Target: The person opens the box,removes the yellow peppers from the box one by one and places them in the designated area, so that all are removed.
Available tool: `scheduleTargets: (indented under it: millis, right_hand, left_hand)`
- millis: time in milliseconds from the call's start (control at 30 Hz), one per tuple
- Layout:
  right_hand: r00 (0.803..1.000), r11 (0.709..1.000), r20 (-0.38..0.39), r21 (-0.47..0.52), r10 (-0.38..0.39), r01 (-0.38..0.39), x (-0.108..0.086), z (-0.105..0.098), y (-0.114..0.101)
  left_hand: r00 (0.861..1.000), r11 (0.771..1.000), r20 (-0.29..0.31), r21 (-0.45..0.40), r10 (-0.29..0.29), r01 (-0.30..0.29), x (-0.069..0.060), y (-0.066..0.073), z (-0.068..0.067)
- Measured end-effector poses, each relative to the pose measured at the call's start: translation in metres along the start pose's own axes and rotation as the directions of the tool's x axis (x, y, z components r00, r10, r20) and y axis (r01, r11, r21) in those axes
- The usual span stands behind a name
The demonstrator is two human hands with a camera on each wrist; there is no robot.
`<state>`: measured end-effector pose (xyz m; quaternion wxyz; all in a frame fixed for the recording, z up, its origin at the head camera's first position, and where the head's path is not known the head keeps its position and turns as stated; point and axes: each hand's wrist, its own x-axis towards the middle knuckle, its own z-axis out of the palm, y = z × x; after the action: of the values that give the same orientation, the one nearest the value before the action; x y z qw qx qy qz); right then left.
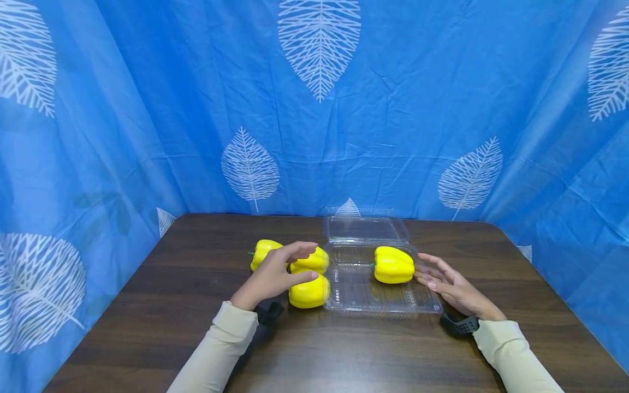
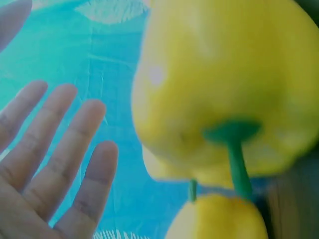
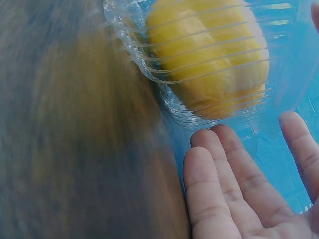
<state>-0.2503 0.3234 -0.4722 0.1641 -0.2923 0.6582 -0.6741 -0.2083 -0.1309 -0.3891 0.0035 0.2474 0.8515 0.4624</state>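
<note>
A clear plastic clamshell container (image 1: 350,286) lies with its lid (image 1: 366,230) folded back. Inside, toward its right side, is a yellow bell pepper (image 1: 393,266), seen through the ribbed wall in the right wrist view. My right hand (image 1: 454,290) rests by the container's right wall with extended fingers (image 3: 202,179); whether they touch it I cannot tell. To the left are three more yellow bell peppers: the rear left one (image 1: 264,252), the middle one (image 1: 316,261) and the front one (image 1: 307,295). My left hand (image 1: 267,277) hovers beside them, fingers spread and holding nothing.
Everything stands on a dark wooden table (image 1: 373,355). A blue curtain (image 1: 393,109) with white leaf prints hangs behind it and at both sides. Black bands (image 1: 459,325) circle the wrists.
</note>
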Motion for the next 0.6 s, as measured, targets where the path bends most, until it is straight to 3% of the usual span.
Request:
scheduleTargets:
  millis: [300,600]
  right_hand:
    - [1.0,1.0,0.019,-0.002,-0.017,0.017,-0.001,-0.001,0.0]
    - [1.0,1.0,0.007,-0.017,0.0,0.001,0.0,-0.001,0.0]
  left_hand:
    - [0.999,0.996,-0.017,-0.083,0.028,-0.029,0.016,0.016,0.023]
    - [1.0,0.997,-0.028,-0.077,0.013,-0.015,0.031,0.026,0.051]
